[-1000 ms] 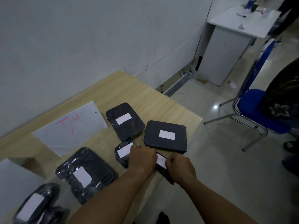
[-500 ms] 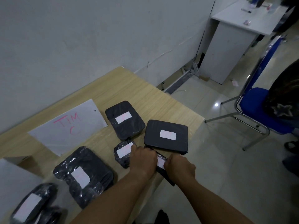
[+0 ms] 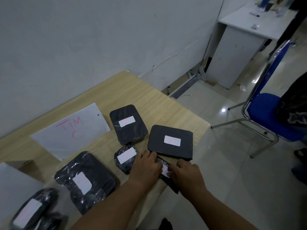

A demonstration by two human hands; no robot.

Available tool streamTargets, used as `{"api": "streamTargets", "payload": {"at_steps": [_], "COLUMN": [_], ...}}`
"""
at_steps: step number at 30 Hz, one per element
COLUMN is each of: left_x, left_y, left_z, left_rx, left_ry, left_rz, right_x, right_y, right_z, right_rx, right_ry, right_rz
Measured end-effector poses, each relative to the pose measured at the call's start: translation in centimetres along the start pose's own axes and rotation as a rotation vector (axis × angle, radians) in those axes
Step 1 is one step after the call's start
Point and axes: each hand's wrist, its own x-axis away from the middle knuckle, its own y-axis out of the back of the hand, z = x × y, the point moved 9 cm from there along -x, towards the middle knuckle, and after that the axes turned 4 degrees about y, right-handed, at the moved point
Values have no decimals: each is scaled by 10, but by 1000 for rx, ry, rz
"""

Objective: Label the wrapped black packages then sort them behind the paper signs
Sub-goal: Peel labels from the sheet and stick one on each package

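Left hand (image 3: 146, 166) and right hand (image 3: 186, 171) curl fingers round the slim package (image 3: 172, 185), right of the sign (image 3: 69, 130); other packages (image 3: 171, 140) labelled, sorting looks unfinished.

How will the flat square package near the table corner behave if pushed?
The square package looks flat and straight-edged, so it probably slides, not rolls. Its matte wrap may grip the table slightly. It lies near the edge, so a push outward might drop it.
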Motion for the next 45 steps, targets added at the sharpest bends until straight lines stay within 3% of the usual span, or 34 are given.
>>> {"api": "streamTargets", "payload": {"at_steps": [6, 13, 15, 21, 25, 36, 45], "left_x": [0, 4, 6, 11, 17, 73, 184], "left_y": [1, 6, 1, 7, 12, 62, 72], "left_z": [3, 2, 4, 6, 4, 27, 75], "left_rx": [-2, -16, -52, -74, -96, 174, 203], "left_ry": [116, 144, 129, 194, 133, 244, 292], "left_rz": [66, 40, 105, 79, 20, -353, -451], "right_x": [8, 9, 5, 3, 5, 3, 18], "right_y": [-8, 14, 11, 8, 21, 48, 55], "right_z": [-11, 5, 12, 22, 23, 44, 120], "right_rx": [-13, 39, 37, 51, -21, -157, -214], "right_ry": [13, 107, 101, 131, 135, 147, 182], "right_rz": [61, -145, -111, -55, -97, -121, -133]}}
